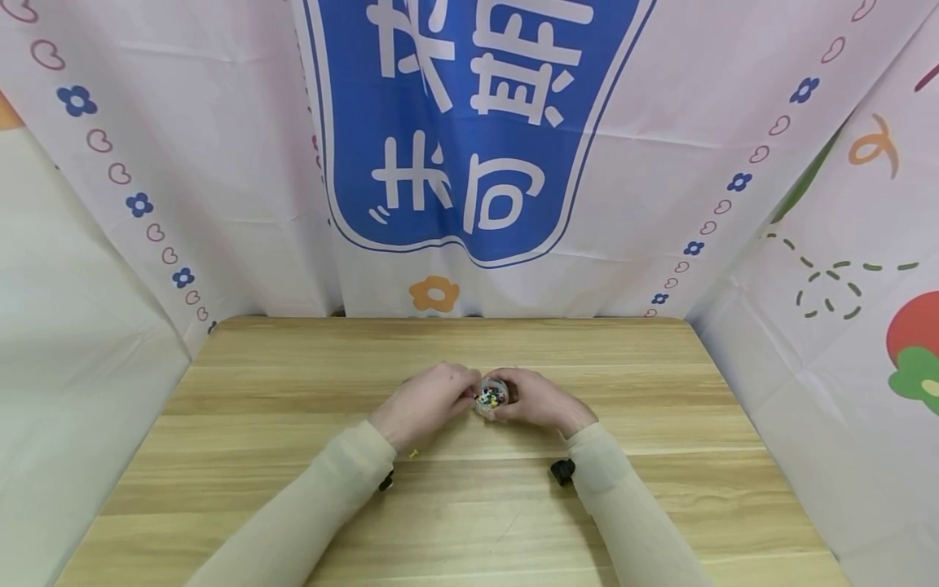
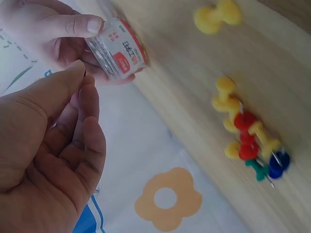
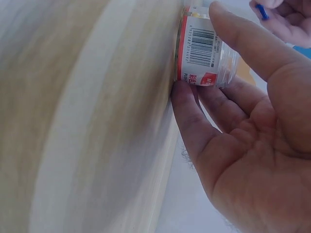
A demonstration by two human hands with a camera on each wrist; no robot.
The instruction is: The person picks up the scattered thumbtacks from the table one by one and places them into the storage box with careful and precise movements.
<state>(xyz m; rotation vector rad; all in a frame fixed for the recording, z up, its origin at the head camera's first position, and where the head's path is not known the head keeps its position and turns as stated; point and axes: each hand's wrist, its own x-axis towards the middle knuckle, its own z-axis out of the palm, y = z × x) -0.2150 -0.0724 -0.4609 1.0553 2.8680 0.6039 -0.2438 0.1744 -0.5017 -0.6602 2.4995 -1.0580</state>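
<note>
My right hand [image 1: 541, 398] grips a small clear plastic jar [image 3: 199, 46] with a white and red label, its fingers and thumb round the sides. In the head view the jar's open mouth shows several push pins [image 1: 490, 397] of mixed colours inside. Close by the rim, my left hand [image 1: 433, 397] pinches a blue push pin [image 3: 262, 11] between thumb and forefinger. Only a dark bit of that pin shows in the left wrist view, where the left hand [image 2: 53, 141] hides most of it.
Loose yellow, red, green and blue push pins [image 2: 248, 141] lie clustered on the wooden table [image 1: 469, 522], some with metal points exposed. A single yellow push pin [image 2: 217, 15] lies apart from them. Printed white cloth [image 1: 242, 163] hangs behind and beside the table.
</note>
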